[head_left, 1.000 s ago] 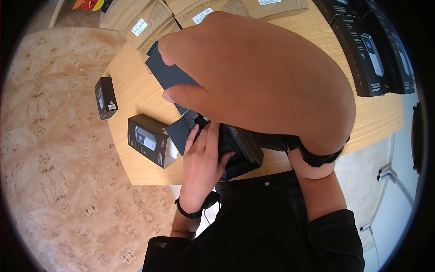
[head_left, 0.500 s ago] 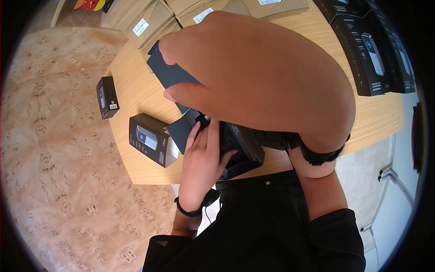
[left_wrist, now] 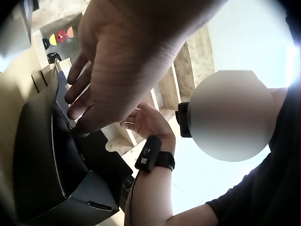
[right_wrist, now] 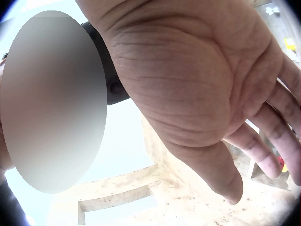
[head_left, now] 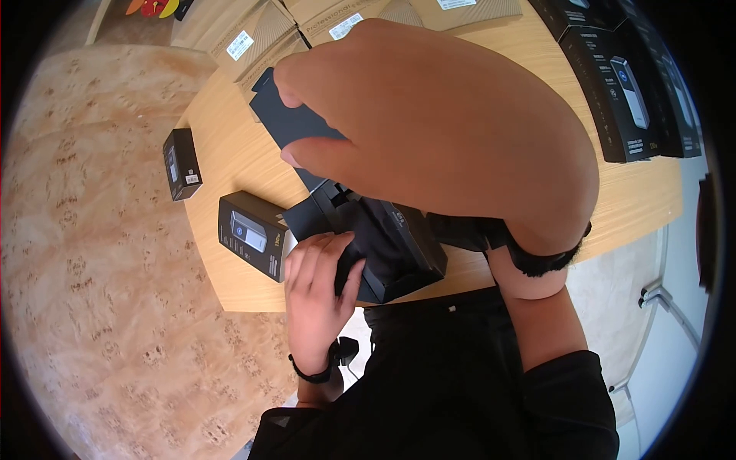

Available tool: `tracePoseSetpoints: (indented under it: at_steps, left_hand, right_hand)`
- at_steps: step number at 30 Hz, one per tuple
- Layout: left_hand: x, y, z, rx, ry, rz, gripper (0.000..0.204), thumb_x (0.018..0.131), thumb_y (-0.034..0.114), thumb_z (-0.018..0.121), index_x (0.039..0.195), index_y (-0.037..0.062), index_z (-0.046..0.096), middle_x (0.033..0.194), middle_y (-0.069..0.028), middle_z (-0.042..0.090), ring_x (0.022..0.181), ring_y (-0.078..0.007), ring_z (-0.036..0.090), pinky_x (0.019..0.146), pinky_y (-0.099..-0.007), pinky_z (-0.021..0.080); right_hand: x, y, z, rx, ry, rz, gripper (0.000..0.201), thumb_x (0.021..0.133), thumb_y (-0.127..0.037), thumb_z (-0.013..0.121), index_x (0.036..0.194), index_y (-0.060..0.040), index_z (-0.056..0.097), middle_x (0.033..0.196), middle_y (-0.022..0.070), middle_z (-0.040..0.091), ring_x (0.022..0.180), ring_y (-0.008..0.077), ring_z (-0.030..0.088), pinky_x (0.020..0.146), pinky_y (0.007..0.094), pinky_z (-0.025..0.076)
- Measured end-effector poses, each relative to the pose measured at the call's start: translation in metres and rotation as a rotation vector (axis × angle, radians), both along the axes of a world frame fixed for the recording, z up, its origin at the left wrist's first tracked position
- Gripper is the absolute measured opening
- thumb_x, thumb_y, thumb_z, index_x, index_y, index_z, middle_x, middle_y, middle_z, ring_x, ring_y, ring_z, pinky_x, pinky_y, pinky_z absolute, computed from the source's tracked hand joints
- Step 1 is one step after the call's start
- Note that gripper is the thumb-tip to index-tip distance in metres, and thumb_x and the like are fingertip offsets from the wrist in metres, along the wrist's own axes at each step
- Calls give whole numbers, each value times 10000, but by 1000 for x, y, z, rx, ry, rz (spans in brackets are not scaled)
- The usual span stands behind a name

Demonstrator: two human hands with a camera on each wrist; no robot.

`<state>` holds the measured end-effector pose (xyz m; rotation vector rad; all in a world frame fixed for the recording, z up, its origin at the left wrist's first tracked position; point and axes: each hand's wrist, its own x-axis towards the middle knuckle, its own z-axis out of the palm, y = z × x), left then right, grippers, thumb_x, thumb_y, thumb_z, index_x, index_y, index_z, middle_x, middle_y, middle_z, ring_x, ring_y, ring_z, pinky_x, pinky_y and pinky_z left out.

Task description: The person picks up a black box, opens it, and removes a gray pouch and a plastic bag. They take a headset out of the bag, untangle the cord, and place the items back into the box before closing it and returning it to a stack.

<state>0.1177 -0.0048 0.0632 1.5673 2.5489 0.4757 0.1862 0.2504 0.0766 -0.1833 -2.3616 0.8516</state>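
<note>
My left hand lies over the left edge of an open black box, fingers bent loosely and thumb apart, with nothing seen between them. In the left wrist view its fingers hang close above the open box. A dark flap stands out from the box, and its inside looks black. My right hand is raised close to the head camera and covers part of the box and the table. In the right wrist view its palm is empty, with fingers and thumb spread.
Left of the open box stands a closed black box with a printed device picture. A smaller black box sits at the table's left edge. Brown cartons line the back, and several black boxes stand at the right.
My left hand has drawn back out of the open box, toward the left and nearer the body, uncovering more of its inside. My right hand has barely moved.
</note>
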Motion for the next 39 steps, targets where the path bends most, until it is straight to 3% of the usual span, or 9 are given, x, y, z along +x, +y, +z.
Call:
tracePoseSetpoints:
  at_steps: [8,17,25,30,33,36,39]
  left_hand:
    - [-2,15,-7,-36,23,-69,296,799,96,844,1074,64,739,1112,-70,729,1177,-322,638,1073,-464,453]
    - [2,32,-1,-252,39,-98,300,833,177,812,1111,82,747,1113,-48,701,1299,-281,559,1251,-558,226]
    - [6,31,-6,-223,45,-46,389,753,224,868,1097,104,731,1226,-61,642,1380,-319,493,1251,-614,173]
    - [3,26,-11,-194,44,-39,409,752,246,877,1122,143,737,1274,-51,623,1446,-356,434,1250,-642,137]
    - [5,23,-13,-160,53,-24,432,746,245,879,1138,145,731,1310,-51,609,1460,-373,411,1249,-647,133]
    - [7,21,-14,-161,28,1,455,753,229,867,1174,140,717,1333,-63,599,1481,-390,384,1247,-655,126]
    - [9,19,-13,-174,21,18,493,757,208,856,1220,138,702,1346,-83,598,1498,-395,370,1247,-659,117]
  right_hand:
    - [0,0,0,1,-7,14,158,908,-172,727,1020,-87,657,897,87,686,894,333,665,803,430,526]
    - [-2,4,-3,-5,-18,22,152,908,-167,727,1016,-86,658,898,86,686,892,333,665,803,430,527]
    - [-6,9,3,-4,-70,77,146,908,-164,726,1011,-86,658,898,86,686,891,334,666,803,430,527]
    - [17,9,11,13,-347,231,143,907,-161,725,1009,-85,658,898,86,687,890,334,667,803,430,527]
    - [30,4,3,-35,-502,422,141,907,-160,725,1007,-85,658,899,85,687,889,334,667,803,430,527]
    - [36,-11,-10,-143,-488,595,213,873,-133,743,1050,-84,637,903,99,680,872,349,654,783,456,524]
    - [25,-15,-27,25,-413,690,241,844,-131,763,1024,-71,614,959,96,689,927,342,658,800,440,520]
